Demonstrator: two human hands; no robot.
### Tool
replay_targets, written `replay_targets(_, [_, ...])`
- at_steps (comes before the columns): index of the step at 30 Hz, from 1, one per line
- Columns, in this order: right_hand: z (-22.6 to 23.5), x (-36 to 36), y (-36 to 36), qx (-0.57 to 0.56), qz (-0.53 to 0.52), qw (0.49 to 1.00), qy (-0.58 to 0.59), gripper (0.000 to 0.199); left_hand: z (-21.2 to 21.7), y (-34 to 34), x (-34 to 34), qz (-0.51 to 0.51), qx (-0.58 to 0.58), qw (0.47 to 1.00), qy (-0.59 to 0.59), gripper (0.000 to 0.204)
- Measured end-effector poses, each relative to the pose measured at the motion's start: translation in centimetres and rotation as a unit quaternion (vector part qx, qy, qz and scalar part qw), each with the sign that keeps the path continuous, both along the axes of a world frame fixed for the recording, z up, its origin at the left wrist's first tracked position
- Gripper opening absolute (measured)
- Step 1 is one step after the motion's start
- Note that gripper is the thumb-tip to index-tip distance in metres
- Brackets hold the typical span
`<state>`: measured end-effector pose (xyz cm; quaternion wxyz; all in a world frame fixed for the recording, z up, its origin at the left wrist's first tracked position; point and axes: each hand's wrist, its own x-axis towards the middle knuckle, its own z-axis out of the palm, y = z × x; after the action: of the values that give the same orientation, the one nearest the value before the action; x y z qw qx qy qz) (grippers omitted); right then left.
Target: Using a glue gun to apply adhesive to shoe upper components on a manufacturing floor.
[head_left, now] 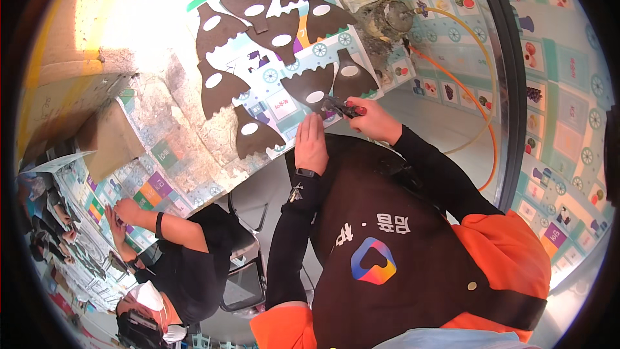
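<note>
My right hand (pixel 372 121) is closed round the red handles of a plier-like hand tool (pixel 342 108). The tool's dark jaws reach the lower edge of a dark brown flat piece (pixel 303 84) with a scalloped edge and a white oval. Whether the jaws grip that piece, I cannot tell. Fingers outstretched and close together, my left hand (pixel 312 145) rests at the table's near edge, just beside the piece and the jaws. Several similar pieces lie around, such as one on the right (pixel 354 76) and one near the left corner (pixel 255 134).
A printed cloth (pixel 278 105) covers the worktop. A grimy metal motor-like unit (pixel 391 18) stands at the back right, with a yellow hose (pixel 475 39) and an orange hose (pixel 481 123). To the left, another person (pixel 187 258) sits beside a cardboard box (pixel 103 136).
</note>
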<state>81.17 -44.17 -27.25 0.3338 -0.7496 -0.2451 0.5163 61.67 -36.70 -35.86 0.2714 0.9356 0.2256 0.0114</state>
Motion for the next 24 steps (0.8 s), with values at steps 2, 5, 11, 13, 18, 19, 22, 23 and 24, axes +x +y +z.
replay_targets(2, [0.2,0.2,-0.3,0.006,-0.023,1.000,0.008,0.012,0.1,0.0,0.1,-0.004,0.001,1.000,0.002,0.060])
replay_targets(5, [1.1,0.0,0.6,0.017,-0.042,0.999,0.030,0.012,0.2,0.0,0.2,-0.009,-0.002,1.000,0.008,0.061])
replay_targets(11, [0.5,-0.6,1.4,0.054,-0.091,0.994,0.007,0.014,0.3,-0.1,0.3,-0.017,0.013,0.999,0.033,0.062])
replay_targets(13, [0.7,0.3,0.5,0.024,-0.080,0.996,-0.012,0.017,0.4,-0.1,0.4,-0.018,0.007,0.999,0.035,0.061])
replay_targets(18, [1.3,1.0,-0.8,-0.033,-0.041,0.998,-0.038,0.021,0.7,0.2,0.2,-0.025,0.007,0.999,0.042,0.060])
replay_targets(19, [1.5,0.9,-0.8,-0.026,-0.032,0.999,-0.029,0.021,0.8,0.2,0.2,-0.029,0.005,0.999,0.041,0.059])
replay_targets(22, [1.6,0.6,-0.7,-0.015,-0.004,1.000,-0.021,0.017,0.8,0.2,0.0,-0.029,0.003,0.999,0.029,0.059])
replay_targets(23, [1.7,0.6,-0.6,-0.014,0.013,0.999,-0.025,0.014,0.7,0.1,0.0,-0.029,0.003,0.999,0.029,0.059])
replay_targets(24, [1.7,0.5,-0.5,-0.014,0.013,1.000,-0.025,0.014,0.7,-0.1,-0.1,-0.024,0.003,0.999,0.023,0.058])
